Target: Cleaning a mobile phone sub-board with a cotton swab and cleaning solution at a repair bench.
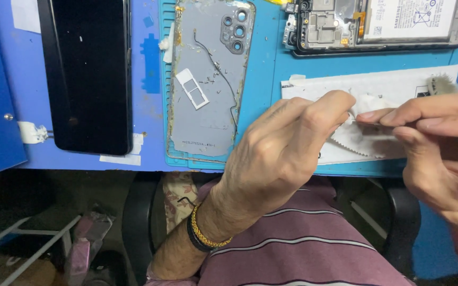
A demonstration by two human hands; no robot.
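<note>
Here, both hands' fingers pinched on a white cloth [364, 135] over blue mat [263, 79].

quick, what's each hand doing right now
Left hand: closed, fingertips pinching the white cloth.
Right hand: closed in a pinch grip on a thin tool at the cloth; what kind of tool cannot be told.

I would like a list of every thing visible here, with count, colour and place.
phone back cover: 1, grey, inner side up, on teal mat
SIM tray: 1, white, on the cover
dark phone: 1, black, screen up, left
opened phone: 1, parts exposed, top right
cloth: 1, white, under the fingers
paper sheet: 1, white, beneath the cloth
bracelet: 1, gold, left wrist
left hand: pinching, centre
right hand: holds thin tool
</note>
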